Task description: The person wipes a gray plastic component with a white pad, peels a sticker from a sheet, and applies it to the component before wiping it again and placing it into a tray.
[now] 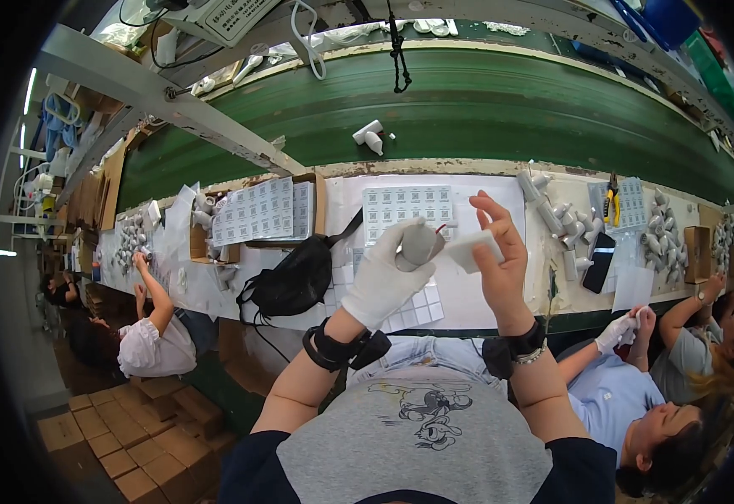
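In a white glove, my left hand (384, 287) is closed round a grey-white rounded plastic housing (420, 246). A short red wire shows at the housing's right side. My bare right hand (508, 273) pinches a small flat white square piece (473, 251) between thumb and fingers, close beside the housing. Its upper fingers are raised. Behind my hands lies a sheet of printed square labels (405, 202). Below my left hand, a sheet of blank white squares (415, 311) lies partly hidden under the glove.
A black bag (293, 277) and a box with label sheets (257, 214) stand left. To the right are several white housings (564, 218), pliers (611, 202) and a phone (599, 262). A green conveyor belt (468, 101) runs behind. Co-workers (615, 395) sit both sides.
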Action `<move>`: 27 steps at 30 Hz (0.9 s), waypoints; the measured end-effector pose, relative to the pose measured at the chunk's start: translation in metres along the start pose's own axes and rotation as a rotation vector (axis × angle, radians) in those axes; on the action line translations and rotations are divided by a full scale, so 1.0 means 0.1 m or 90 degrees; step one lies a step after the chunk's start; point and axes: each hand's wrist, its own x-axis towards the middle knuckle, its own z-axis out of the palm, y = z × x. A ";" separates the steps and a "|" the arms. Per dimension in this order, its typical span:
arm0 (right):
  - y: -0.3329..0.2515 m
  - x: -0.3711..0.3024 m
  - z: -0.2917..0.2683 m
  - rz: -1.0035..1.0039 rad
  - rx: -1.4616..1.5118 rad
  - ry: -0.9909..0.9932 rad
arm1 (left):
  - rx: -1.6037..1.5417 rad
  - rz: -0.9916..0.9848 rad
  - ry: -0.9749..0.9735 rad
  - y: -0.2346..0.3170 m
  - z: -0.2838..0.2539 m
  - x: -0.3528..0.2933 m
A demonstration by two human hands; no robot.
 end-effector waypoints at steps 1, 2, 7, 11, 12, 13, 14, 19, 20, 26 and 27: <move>-0.04 0.02 -0.02 -0.048 0.001 -0.005 | 0.154 0.065 0.010 -0.01 -0.01 0.02; -0.09 0.03 -0.01 -0.049 0.000 -0.005 | 0.153 0.066 0.010 0.03 -0.02 0.01; -0.08 0.03 0.18 -0.095 -0.145 -0.120 | 0.292 0.008 -0.044 0.25 0.00 -0.04; 0.07 0.00 0.27 -0.036 -0.123 -0.121 | 0.336 0.046 -0.088 0.20 -0.03 -0.05; 0.09 0.01 0.30 -0.068 -0.174 -0.115 | 0.366 0.053 -0.083 0.20 -0.04 -0.06; 0.10 0.01 0.32 -0.100 -0.225 -0.108 | 0.396 0.061 -0.079 0.20 -0.05 -0.06; 0.11 0.00 0.34 -0.098 -0.226 -0.107 | 0.395 0.060 -0.080 0.20 -0.03 -0.07; 0.13 0.05 0.45 0.089 -0.264 0.019 | 0.514 0.028 -0.009 0.25 0.10 -0.06; 0.13 0.08 0.45 0.138 -0.256 0.036 | 0.541 0.005 0.011 0.26 0.11 -0.05; 0.21 -0.04 0.36 0.082 0.045 -0.031 | 0.561 0.052 0.023 0.17 -0.05 -0.02; 0.19 -0.06 0.36 0.064 0.012 -0.043 | 0.538 0.064 0.008 0.16 -0.07 -0.03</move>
